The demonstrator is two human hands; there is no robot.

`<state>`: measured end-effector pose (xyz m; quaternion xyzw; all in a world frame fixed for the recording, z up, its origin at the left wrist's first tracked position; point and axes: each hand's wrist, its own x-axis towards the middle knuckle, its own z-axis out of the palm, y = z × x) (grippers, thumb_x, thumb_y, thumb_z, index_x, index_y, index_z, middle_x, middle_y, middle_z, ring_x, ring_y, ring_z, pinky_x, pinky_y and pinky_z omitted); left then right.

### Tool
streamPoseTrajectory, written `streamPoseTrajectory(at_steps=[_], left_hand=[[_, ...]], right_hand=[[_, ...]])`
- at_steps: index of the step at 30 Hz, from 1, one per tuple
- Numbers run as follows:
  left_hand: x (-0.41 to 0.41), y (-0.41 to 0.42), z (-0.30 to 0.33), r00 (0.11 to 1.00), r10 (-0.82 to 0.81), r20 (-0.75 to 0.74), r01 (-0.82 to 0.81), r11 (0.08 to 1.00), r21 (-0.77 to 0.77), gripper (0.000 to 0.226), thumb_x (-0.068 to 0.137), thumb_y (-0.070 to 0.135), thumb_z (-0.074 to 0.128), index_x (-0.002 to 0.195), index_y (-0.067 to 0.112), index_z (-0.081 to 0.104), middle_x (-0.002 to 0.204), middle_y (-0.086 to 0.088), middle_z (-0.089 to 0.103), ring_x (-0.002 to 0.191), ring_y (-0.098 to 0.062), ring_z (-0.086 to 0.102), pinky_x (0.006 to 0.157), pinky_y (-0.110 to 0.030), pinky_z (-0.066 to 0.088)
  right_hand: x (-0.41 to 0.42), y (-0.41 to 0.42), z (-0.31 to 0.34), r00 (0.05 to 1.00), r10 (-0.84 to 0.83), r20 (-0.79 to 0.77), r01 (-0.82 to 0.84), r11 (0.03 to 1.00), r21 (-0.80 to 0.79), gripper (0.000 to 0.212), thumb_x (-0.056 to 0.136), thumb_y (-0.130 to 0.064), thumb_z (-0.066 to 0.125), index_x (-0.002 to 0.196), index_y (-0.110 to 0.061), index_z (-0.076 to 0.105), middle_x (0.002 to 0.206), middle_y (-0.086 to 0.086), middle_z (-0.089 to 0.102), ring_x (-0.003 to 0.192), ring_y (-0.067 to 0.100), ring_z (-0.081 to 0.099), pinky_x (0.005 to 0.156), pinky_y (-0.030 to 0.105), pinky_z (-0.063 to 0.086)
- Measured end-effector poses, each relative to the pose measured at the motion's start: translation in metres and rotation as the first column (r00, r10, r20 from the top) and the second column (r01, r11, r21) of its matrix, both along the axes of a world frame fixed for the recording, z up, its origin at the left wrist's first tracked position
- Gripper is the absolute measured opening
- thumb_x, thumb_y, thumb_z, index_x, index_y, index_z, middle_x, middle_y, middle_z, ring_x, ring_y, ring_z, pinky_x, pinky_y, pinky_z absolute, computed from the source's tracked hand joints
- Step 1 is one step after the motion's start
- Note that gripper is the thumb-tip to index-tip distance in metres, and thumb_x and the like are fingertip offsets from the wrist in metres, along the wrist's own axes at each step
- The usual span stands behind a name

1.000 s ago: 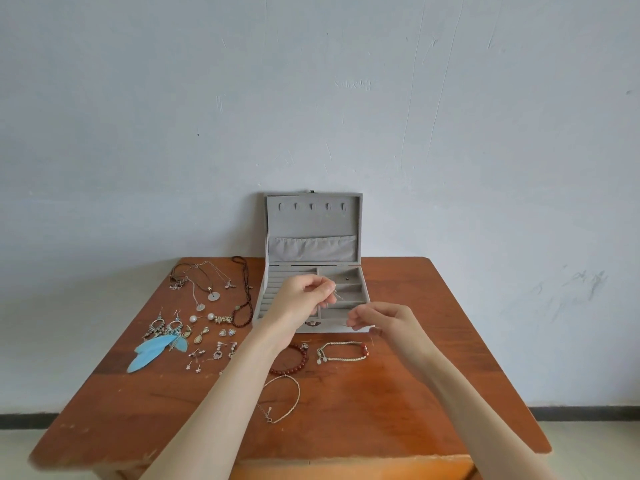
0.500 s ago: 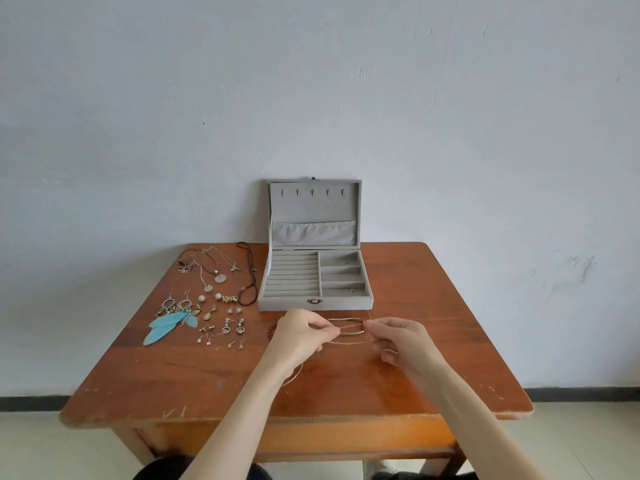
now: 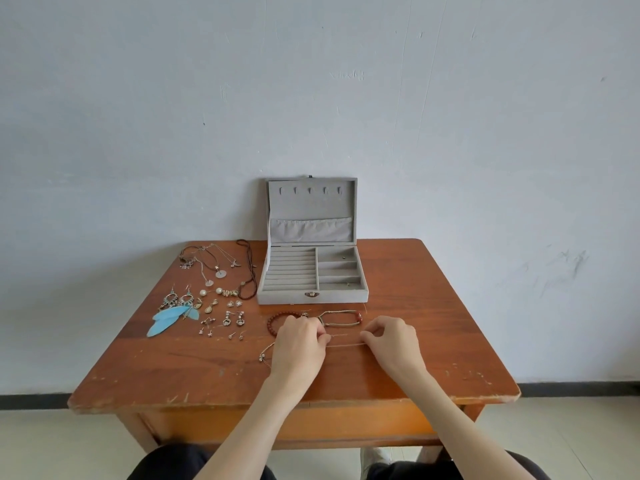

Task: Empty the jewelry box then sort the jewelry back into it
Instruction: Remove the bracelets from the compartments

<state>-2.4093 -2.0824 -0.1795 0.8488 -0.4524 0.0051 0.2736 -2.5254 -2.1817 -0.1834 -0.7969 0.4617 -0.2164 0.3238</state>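
The grey jewelry box (image 3: 311,299) stands open at the table's back middle, lid upright, its compartments almost bare. My left hand (image 3: 299,344) and my right hand (image 3: 391,341) lie in front of the box, each pinching one end of a thin chain (image 3: 346,345) stretched flat between them on the wood. A red bead bracelet (image 3: 272,323) and a woven bracelet (image 3: 341,318) lie just beyond my hands. Another thin bracelet (image 3: 266,353) pokes out left of my left hand.
Necklaces (image 3: 216,263) lie at the back left of the wooden table (image 3: 433,341). Blue feather earrings (image 3: 169,317) and several small earrings and studs (image 3: 225,317) are spread on the left side. A white wall rises directly behind the box.
Both hands came down from above the box to the table in front of it, with the thin chain between them. The view pulled back and now shows more of the table.
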Motion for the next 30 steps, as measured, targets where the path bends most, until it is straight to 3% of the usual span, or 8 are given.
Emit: streamPoseTrajectory(at_steps=[5,12,17,22,30], left_hand=[[0.000,0.001,0.000,0.997,-0.021,0.072,0.016,0.998,0.060,0.026,0.090,0.031,0.056,0.109,0.015,0.065,0.108,-0.001,0.064,0.104,-0.018,0.050,0.088,-0.029,0.043],[0.006,0.028,0.020,0.995,-0.083,0.050,0.083,0.997,-0.008,0.025,0.094,0.029,0.048,0.112,0.015,0.060,0.107,0.000,0.060,0.100,-0.014,0.054,0.080,-0.023,0.043],[0.024,0.061,0.048,0.983,-0.099,0.154,0.107,0.993,-0.044,0.028,0.096,0.029,0.045,0.118,0.015,0.056,0.110,0.002,0.060,0.097,-0.012,0.057,0.075,-0.019,0.042],[0.051,0.091,0.072,0.972,-0.008,0.237,0.025,0.997,-0.069,0.029,0.096,0.028,0.043,0.119,0.016,0.055,0.107,0.003,0.060,0.093,-0.011,0.058,0.072,-0.019,0.040],[0.128,0.110,0.071,0.975,0.131,0.182,-0.139,0.990,0.032,0.025,0.096,0.023,0.044,0.114,0.017,0.060,0.108,0.002,0.059,0.101,-0.015,0.056,0.078,-0.023,0.041]], right_hand=[[0.003,0.004,0.000,0.996,0.023,-0.087,-0.032,0.994,-0.104,0.014,0.086,-0.022,0.061,0.094,-0.013,0.068,0.102,0.004,0.065,0.098,0.020,0.057,0.080,0.028,0.046],[0.002,0.014,0.015,0.982,0.080,-0.172,-0.121,0.962,-0.244,0.023,0.090,-0.027,0.051,0.107,-0.015,0.062,0.112,0.003,0.060,0.105,0.022,0.054,0.092,0.037,0.043],[0.013,0.033,0.046,0.968,0.200,-0.153,-0.244,0.898,-0.367,0.025,0.092,-0.028,0.049,0.111,-0.017,0.060,0.112,0.000,0.060,0.108,0.019,0.053,0.094,0.034,0.038],[0.038,0.050,0.077,0.938,0.317,-0.141,-0.347,0.838,-0.421,0.026,0.092,-0.027,0.048,0.113,-0.017,0.059,0.110,0.000,0.061,0.107,0.018,0.054,0.094,0.034,0.039],[0.122,0.054,0.089,0.873,0.462,-0.154,-0.486,0.801,-0.349,0.025,0.092,-0.025,0.048,0.111,-0.013,0.060,0.108,0.005,0.063,0.102,0.023,0.057,0.087,0.035,0.047]])
